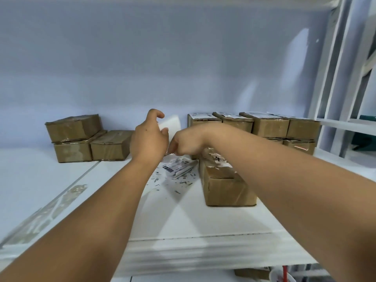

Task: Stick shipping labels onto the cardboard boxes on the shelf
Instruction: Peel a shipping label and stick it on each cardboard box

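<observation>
Fingers (174, 147): right hand (184, 144) pinched on label (178, 164), left hand (149, 139) curled round sheet (171, 123); labelled boxes (264, 126) are noted rightward, bare boxes (75, 139) leftward.

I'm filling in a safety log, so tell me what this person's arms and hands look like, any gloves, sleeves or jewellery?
The left forearm and right forearm are bare to the frame edge: no sleeves show. The left hand and right hand wear no gloves, and no watch, wristband or ring is visible.
</observation>
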Tool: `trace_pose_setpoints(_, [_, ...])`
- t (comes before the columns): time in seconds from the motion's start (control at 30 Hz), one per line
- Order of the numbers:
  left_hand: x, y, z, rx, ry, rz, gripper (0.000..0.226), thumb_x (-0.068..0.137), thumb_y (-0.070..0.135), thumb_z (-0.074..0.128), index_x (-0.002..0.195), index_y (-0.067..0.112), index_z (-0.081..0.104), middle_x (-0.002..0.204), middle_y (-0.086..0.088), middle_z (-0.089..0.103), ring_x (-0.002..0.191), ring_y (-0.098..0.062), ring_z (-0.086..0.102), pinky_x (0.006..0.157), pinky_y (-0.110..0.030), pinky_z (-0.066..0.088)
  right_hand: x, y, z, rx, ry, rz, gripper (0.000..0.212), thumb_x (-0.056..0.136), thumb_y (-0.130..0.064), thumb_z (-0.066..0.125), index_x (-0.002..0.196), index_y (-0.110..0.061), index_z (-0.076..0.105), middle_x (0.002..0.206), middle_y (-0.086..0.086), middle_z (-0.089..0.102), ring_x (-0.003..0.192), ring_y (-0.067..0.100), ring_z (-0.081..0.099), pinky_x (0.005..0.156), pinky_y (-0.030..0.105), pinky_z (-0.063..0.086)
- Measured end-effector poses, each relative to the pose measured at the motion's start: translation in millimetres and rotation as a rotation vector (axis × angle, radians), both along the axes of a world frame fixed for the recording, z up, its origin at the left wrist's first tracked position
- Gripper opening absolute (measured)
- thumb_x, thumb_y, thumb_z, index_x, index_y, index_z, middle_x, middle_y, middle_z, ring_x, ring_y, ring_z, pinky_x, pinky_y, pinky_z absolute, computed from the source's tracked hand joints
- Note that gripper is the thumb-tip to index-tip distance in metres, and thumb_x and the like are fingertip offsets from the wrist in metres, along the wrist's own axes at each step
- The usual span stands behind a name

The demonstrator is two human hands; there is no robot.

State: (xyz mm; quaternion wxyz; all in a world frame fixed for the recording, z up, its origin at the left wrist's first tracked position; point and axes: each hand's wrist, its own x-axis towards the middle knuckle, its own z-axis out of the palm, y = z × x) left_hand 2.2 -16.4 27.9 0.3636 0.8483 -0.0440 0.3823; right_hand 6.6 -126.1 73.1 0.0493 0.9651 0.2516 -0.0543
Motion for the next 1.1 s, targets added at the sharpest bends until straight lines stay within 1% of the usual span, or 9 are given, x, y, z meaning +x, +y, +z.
trace_pose_setpoints(0.1, [2,3,-1,-0.017,0.016,-0.016,0.028,0.092,0.014,0.053,0.119,0.021,0.049,0.097,-0.006,0.058,0.092,-0.031,0.056,0.076,-0.037,0.048,13,14,-11,-0.092,0.083,0.006,0.032,0.096,-0.006,0.039,0.122,-0.004,0.058,0.136,0.011,0.054,0.113,0.024,0.057,0.091,0.031,0.045])
trace_pose_setpoints(0.27, [5,10,-1,-0.15,-0.004,0.026,0.033,0.092,0.009,0.05,0.123,0.02,0.047,0.096,0.003,0.049,0.097,-0.029,0.055,0.079,-0.037,0.046,19,20,-23,-0.136,0.092,-0.026,0.028,0.092,0.0,0.041,0.109,-0.002,0.063,0.106,0.011,0.058,0.087,0.025,0.048,0.057,0.022,0.035])
trace_pose_setpoints(0.37, [5,18,5,-0.353,-0.082,0.089,0.027,0.092,0.01,0.048,0.118,0.02,0.05,0.099,0.004,0.052,0.094,-0.03,0.057,0.077,-0.041,0.049,18,16,-23,-0.133,0.086,0.003,0.043,0.086,0.004,0.035,0.121,-0.002,0.061,0.125,0.01,0.06,0.095,0.027,0.055,0.073,0.031,0.046])
trace_pose_setpoints(0.5, [2,28,11,-0.625,-0.196,0.168,0.025,0.093,0.008,0.048,0.115,0.018,0.052,0.093,0.007,0.05,0.089,-0.019,0.051,0.072,-0.027,0.036,17,13,-23,-0.129,0.06,0.001,0.05,0.085,0.004,0.034,0.127,-0.008,0.059,0.136,0.002,0.055,0.121,0.023,0.052,0.097,0.031,0.044])
trace_pose_setpoints(0.67, [5,43,14,-0.825,-0.258,0.162,0.028,0.092,0.003,0.049,0.118,0.012,0.049,0.082,0.014,0.043,0.084,-0.013,0.048,0.063,-0.011,0.032,18,11,-23,-0.103,0.074,0.023,0.047,0.085,0.003,0.037,0.124,-0.006,0.06,0.131,0.008,0.059,0.12,0.027,0.053,0.1,0.035,0.043])
trace_pose_setpoints(0.8, [0,37,15,-0.71,-0.277,0.129,0.025,0.091,0.009,0.05,0.114,0.017,0.05,0.09,0.007,0.049,0.087,-0.018,0.052,0.076,-0.028,0.04,18,7,-24,-0.019,0.092,0.006,0.047,0.085,0.002,0.039,0.125,-0.01,0.062,0.13,0.001,0.061,0.111,0.022,0.057,0.091,0.029,0.048])
trace_pose_setpoints(0.93, [0,26,11,-0.362,-0.381,0.094,0.015,0.09,0.011,0.054,0.103,0.016,0.059,0.092,0.001,0.062,0.092,-0.022,0.054,0.078,-0.032,0.041,25,4,-26,0.348,0.054,-0.066,0.041,0.089,0.001,0.042,0.119,-0.013,0.065,0.11,0.0,0.071,0.082,0.007,0.058,0.056,0.011,0.042])
trace_pose_setpoints(1.03, [0,21,8,-0.091,-0.443,0.093,0.01,0.091,0.012,0.054,0.095,0.015,0.062,0.092,0.002,0.065,0.094,-0.022,0.051,0.072,-0.03,0.037,23,-1,-11,1.079,0.151,-0.159,0.028,0.099,-0.017,0.042,0.116,-0.004,0.06,0.091,0.007,0.072,0.076,0.016,0.064,0.065,0.022,0.049])
trace_pose_setpoints(1.1, [-1,18,6,0.078,-0.5,0.096,0.009,0.091,0.012,0.054,0.091,0.014,0.063,0.088,0.001,0.066,0.089,-0.024,0.053,0.067,-0.031,0.038,16,-7,3,1.474,0.292,-0.189,0.044,0.102,-0.04,0.036,0.111,-0.003,0.059,0.087,0.01,0.069,0.077,0.023,0.067,0.072,0.032,0.054])
